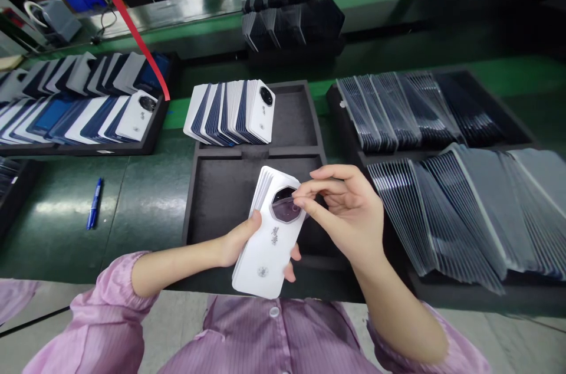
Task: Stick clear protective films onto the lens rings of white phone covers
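Note:
My left hand (pixel 241 238) grips a small stack of white phone back panels (pixel 269 250), thumb on top and fingertips showing at the right edge. The top panel bears a dark camera window (pixel 286 206), a small printed mark and a round emblem. My right hand (pixel 342 203) is closed in a pinch over this window. A thin see-through film seems to be at its fingertips, though its edges are hard to make out. Behind my hands, a black two-part tray (pixel 190 203) carries a fanned row of white and dark blue panels (pixel 230 111) in its far compartment.
On the right, another black tray holds rows of clear and dark sheets (pixel 464 215). More panels (pixel 88 117) fill a tray at the left, near a blue marker pen (pixel 94 203). Further sheets (pixel 283 20) stand at the back. A red strip (pixel 128 20) crosses the upper left.

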The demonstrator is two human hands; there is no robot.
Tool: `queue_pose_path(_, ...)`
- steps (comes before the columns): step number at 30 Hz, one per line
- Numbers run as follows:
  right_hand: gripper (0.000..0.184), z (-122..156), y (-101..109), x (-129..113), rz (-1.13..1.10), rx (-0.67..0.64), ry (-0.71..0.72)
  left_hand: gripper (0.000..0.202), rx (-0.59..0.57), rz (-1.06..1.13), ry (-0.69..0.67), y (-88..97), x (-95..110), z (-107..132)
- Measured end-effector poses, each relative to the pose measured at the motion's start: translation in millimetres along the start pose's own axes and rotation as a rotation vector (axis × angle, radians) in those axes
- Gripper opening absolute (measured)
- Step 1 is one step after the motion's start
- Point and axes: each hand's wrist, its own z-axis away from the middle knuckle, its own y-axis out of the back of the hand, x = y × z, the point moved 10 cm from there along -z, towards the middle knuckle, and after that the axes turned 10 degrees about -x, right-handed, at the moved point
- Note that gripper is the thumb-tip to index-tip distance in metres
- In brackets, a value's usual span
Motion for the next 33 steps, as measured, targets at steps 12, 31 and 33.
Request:
queue_pose_path(12, 0.072, 3.5, 18.4, -14.6, 0.585, 0.219, 0.117, 0.068, 0.004, -0.013, -0.108, -5.7, 16.7, 1.3)
queue_pose_path(31, 0.04, 0.6, 54.6, 33.2, 0.027, 0.35, -0.105, 0.06, 0.366, -0.087, -0.775, 9.6, 85.6, 38.6)
queue_pose_path(33, 0.045, -4.1, 37.2, 46.8, 0.089, 0.181, -0.208, 0.07, 0.331, -0.057, -0.73, 7.3, 83.1, 35.2)
